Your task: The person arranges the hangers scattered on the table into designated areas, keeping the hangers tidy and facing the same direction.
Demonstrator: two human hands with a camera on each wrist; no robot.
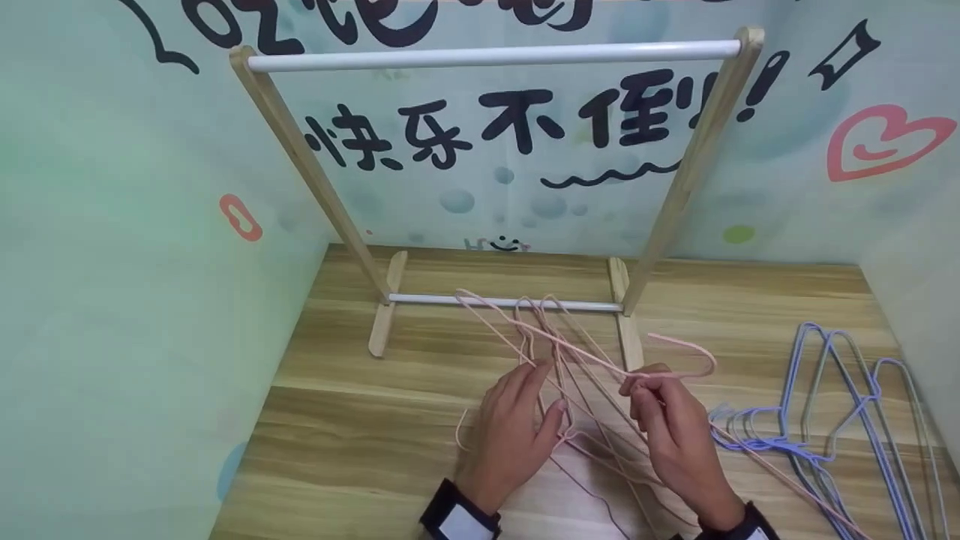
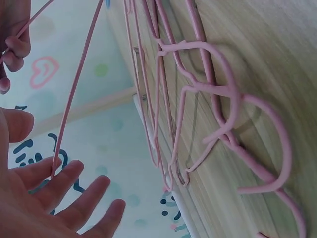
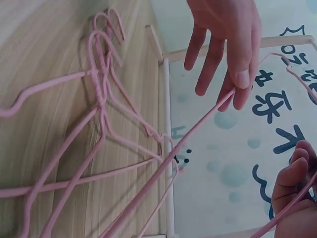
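A thin pink clothes hanger (image 1: 596, 358) is raised in front of the rack, its hook curving out to the right. My right hand (image 1: 679, 435) grips it close to the hook, fingers curled round the wire. Against the hanger's long wire, the fingers of my left hand (image 1: 506, 431) touch lightly, held fairly straight and spread in the left wrist view. Several other pink hangers (image 3: 100, 94) lie in a loose pile on the wood-grain surface below both hands, their hooks bunched together in the left wrist view.
A wooden rack (image 1: 307, 169) with a white top rod (image 1: 495, 56) and a white lower rod stands ahead. Several blue and grey hangers (image 1: 859, 375) lie piled at the right. Printed walls (image 1: 135, 300) close in the back and sides.
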